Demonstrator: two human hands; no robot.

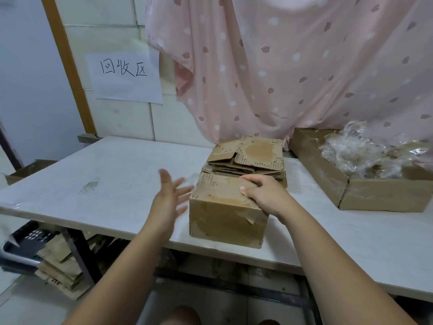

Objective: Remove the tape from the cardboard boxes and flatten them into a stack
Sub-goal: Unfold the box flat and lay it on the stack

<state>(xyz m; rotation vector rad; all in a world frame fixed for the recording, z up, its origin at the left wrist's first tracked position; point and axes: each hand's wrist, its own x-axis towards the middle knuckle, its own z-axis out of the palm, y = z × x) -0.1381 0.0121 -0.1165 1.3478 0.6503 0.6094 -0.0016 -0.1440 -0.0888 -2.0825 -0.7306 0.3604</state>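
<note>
While the right hand (262,193) clamps the taped box (227,212) steady on the surface (117,174), the left hand (168,195) hovers spread at nine o'clock, likely reaching for tape; the flattened stack (248,160) lies at twelve.

**Single head-worn view, looking forward and down**

One wide-angle camera only, worn on the person's head; no second view to overlap. It faces forward and tilts down over the pale, flat worktop (105,174), close in: both forearms enter from the bottom edge. The near worktop edge crosses mid-frame, floor visible beneath. Far field ends at a white tiled wall (131,120) and a pink patterned hanging cloth (281,66). Straight edges bow outward.
</note>
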